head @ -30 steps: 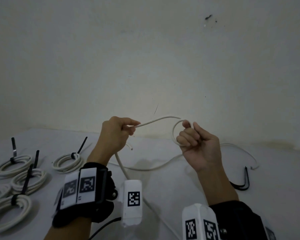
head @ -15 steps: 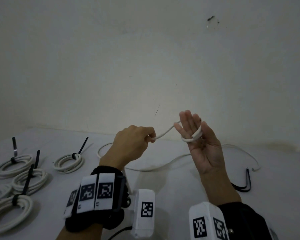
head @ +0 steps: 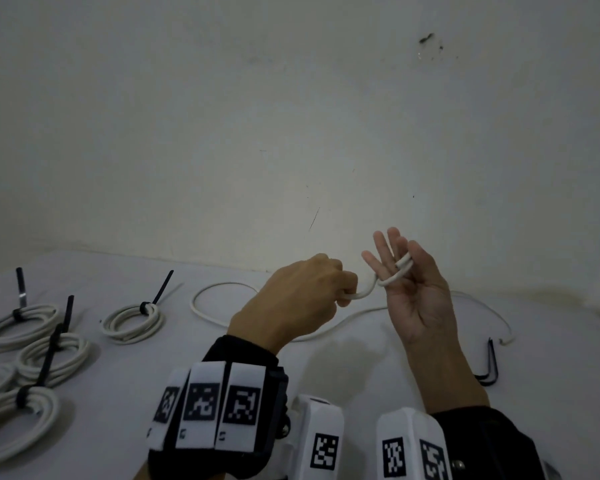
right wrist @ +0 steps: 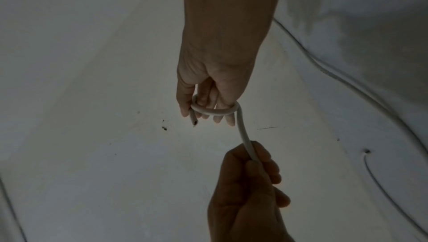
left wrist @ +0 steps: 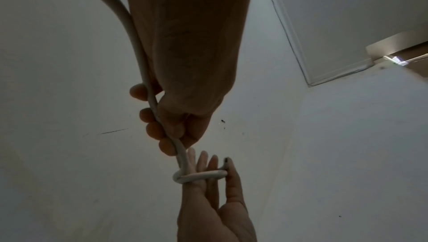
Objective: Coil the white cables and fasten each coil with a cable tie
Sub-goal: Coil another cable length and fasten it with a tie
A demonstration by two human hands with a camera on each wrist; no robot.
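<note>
A white cable (head: 364,293) runs between my two raised hands above the white table (head: 222,368). My left hand (head: 321,292) grips it in a fist, and the slack trails from that fist down to the table. My right hand (head: 400,271) stands palm towards me with straight fingers. A small loop of cable (head: 395,274) goes round those fingers, and the thumb pinches the cut end against them. The left wrist view shows the loop (left wrist: 201,175) and my left fist (left wrist: 166,123). In the right wrist view the loop (right wrist: 215,111) sits near the fingertips (right wrist: 217,118).
Several finished coils with black ties lie at the left, for example one coil (head: 132,320) and another coil (head: 54,353). Loose black cable ties (head: 489,370) lie at the right. The rest of the cable (head: 215,289) snakes over the table before the wall.
My right fingers went from curled to straight. My left hand moved right and lower with the cable, drawing the wide loop small around the right fingers.
</note>
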